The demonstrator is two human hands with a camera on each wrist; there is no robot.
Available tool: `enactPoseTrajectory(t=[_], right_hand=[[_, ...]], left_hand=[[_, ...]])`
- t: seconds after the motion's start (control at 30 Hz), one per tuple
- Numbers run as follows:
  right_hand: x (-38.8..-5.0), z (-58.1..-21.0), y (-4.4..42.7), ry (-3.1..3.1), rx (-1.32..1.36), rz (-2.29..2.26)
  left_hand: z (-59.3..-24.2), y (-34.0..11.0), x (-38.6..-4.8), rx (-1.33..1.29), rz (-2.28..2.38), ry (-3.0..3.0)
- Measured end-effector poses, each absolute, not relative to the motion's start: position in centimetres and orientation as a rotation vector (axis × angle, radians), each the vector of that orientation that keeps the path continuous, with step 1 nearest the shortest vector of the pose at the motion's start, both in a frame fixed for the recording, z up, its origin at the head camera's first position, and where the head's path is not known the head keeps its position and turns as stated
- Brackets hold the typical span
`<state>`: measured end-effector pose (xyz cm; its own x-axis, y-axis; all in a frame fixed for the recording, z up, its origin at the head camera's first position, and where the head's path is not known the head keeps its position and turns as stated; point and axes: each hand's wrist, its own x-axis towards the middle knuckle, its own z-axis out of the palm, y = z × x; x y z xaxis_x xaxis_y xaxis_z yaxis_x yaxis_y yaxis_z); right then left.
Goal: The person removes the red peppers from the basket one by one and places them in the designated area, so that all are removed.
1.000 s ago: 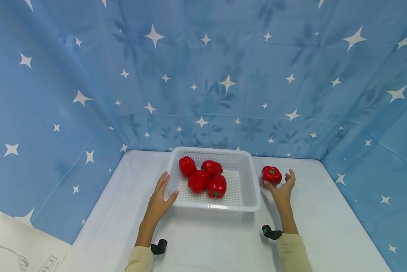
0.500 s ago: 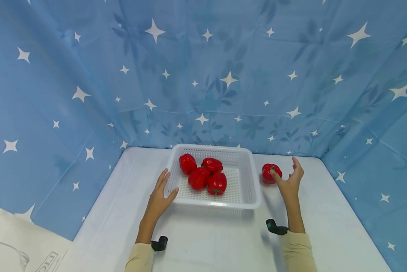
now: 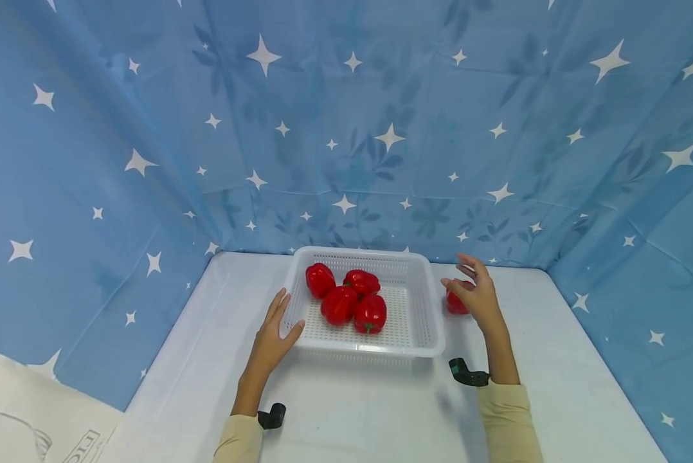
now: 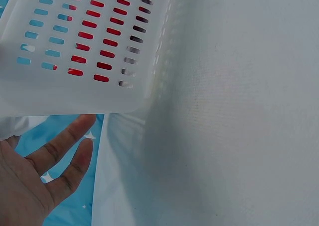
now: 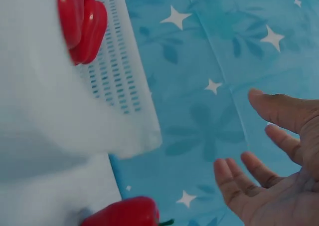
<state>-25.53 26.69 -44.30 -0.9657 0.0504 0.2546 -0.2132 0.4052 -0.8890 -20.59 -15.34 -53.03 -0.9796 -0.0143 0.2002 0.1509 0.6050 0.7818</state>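
I have the right hand [image 3: 481,299] up with its fingers spread and gently bent, thumb held apart, gripping nothing. From the head camera, a lone red pepper [image 3: 458,305] sits on the counter [image 3: 352,405] behind that thumb, partly hidden by it; my right wrist feed shows a gap between the fingers and this pepper. The left hand [image 3: 270,345] has its fingers spread too, thumb stretched out, alongside the left end of a white slotted basket [image 3: 422,308]; I cannot tell whether the fingertips touch it. Inside the basket, between the two sets of fingers and nearer the left ones, I count four red peppers bunched together: one [image 3: 320,281] nearest the left fingertips, a second [image 3: 339,305] just past the left thumb, then a third [image 3: 362,281] and a fourth [image 3: 370,314] farther toward the right fingers. Back from the fingers, each wrist carries a black camera, one on the right [image 3: 468,373], one on the left [image 3: 272,416], ahead of beige sleeves [image 3: 508,411]. Well beyond all the fingers hangs a blue star-patterned curtain [image 3: 346,116].
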Motion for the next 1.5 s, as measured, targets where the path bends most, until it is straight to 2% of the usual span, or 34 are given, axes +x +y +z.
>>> enactPoseTrajectory(t=[0.37,0.63,1.0,1.5], right_hand=[[-26.3,-41.5,23.9,-2.710,0.285,1.693],[-28.2,-42.1,22.4,-2.892,0.381,1.755],[-30.2,-43.0,20.8,-3.023,0.172,2.018],[-32.3,-45.0,18.7,-3.265,-0.034,2.058]], left_hand=[[-53.0,-15.5,-20.8,-0.129,-1.279,-2.640],[-52.9,-15.4,-20.9,-0.122,-1.292,-2.654],[-53.0,-15.4,-20.8,-0.110,-1.320,-2.653],[-53.0,-15.3,-20.6,-0.108,-1.286,-2.652]])
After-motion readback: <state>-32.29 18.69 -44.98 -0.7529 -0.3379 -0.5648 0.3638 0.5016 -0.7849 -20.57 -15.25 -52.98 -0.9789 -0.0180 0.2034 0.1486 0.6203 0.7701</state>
